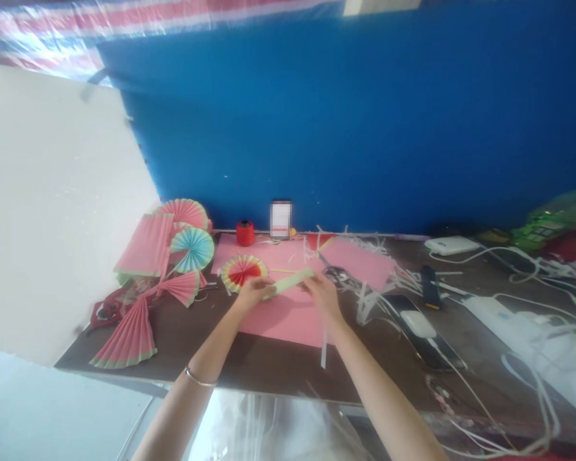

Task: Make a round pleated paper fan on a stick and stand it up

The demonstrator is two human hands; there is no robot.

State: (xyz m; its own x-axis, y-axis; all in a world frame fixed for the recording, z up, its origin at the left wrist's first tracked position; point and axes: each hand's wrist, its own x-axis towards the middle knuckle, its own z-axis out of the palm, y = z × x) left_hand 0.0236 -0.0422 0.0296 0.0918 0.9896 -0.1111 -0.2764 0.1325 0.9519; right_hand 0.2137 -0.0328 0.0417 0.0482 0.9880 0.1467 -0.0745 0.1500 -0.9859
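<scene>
Between my two hands a narrow pale green paper strip [290,282] is held up at a slant, its right end higher. My left hand [255,292] grips the lower left end, and my right hand [320,291] pinches the upper right end. Pink paper sheets [288,320] lie flat beneath. Just beyond my left hand is a round pleated paper fan [244,272] in red and yellow. Whether the strip is one layer or several folded ones cannot be made out.
More pleated pink fans [129,333] and a blue round one [192,250] crowd the left. A red spool [244,234] and a propped phone [281,219] stand at the back. Paper offcuts, a dark phone [444,352], a power strip [489,314] and cables fill the right.
</scene>
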